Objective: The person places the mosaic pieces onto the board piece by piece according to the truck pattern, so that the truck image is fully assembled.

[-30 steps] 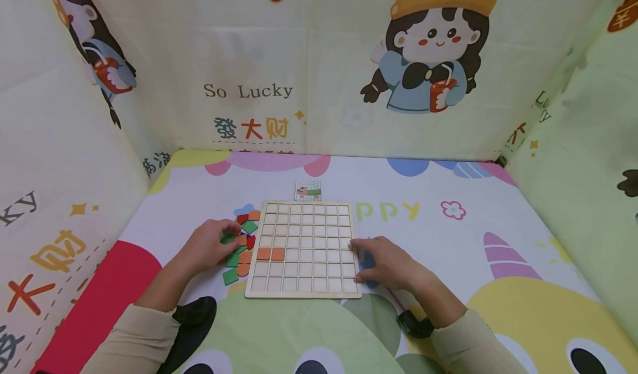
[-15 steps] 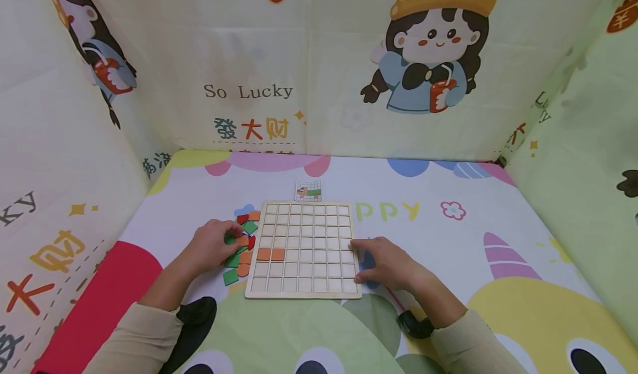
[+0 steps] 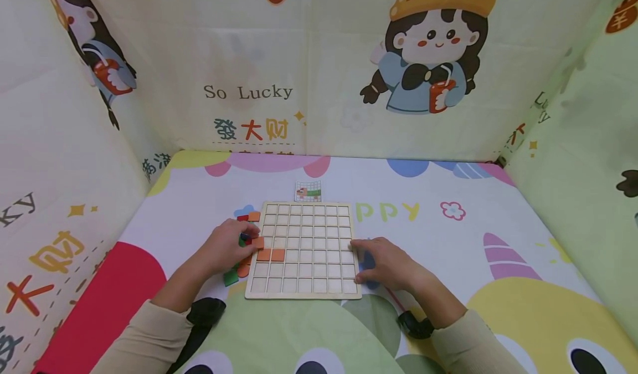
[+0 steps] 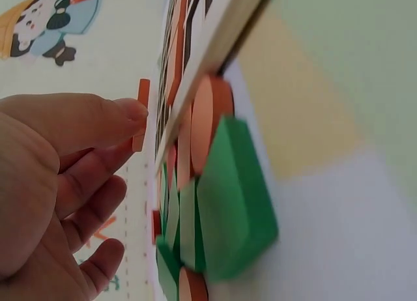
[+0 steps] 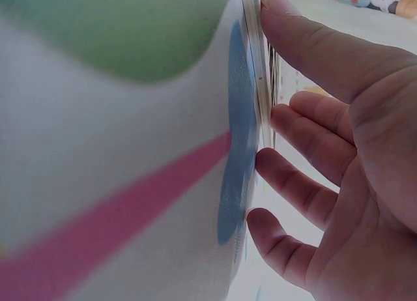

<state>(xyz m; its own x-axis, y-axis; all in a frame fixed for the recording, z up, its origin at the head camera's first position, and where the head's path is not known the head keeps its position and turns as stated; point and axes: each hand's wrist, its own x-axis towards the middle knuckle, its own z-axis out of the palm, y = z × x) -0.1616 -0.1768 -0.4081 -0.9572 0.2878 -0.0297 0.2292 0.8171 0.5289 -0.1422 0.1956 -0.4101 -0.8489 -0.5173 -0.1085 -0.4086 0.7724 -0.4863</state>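
Note:
Between thumb and fingertips, my left hand (image 3: 226,249) pinches a small square orange tile (image 3: 257,243), held just over the left edge of the wooden grid board (image 3: 311,285). The left wrist view shows that same tile (image 4: 144,91) edge-on, raised off the board. Two orange tiles (image 3: 277,255) sit side by side in cells at the board's left. Beneath and beside my left hand lie loose tiles, among them a green tile (image 3: 231,277) and a rounded orange tile (image 3: 243,271); the hand hides some. My right hand (image 3: 386,263) touches the board's right edge with thumb and fingertips, fingers extended.
Behind the board lies a small card (image 3: 308,191) with a coloured grid picture. A red tile and an orange tile (image 3: 254,216) rest at the board's upper left. A printed cloth (image 3: 423,208) covers the table, and printed sheets (image 3: 329,75) surround it on three sides.
My left hand has picked up an orange tile from the loose pile and moved right with it to the board's left edge. The right hand stays in place.

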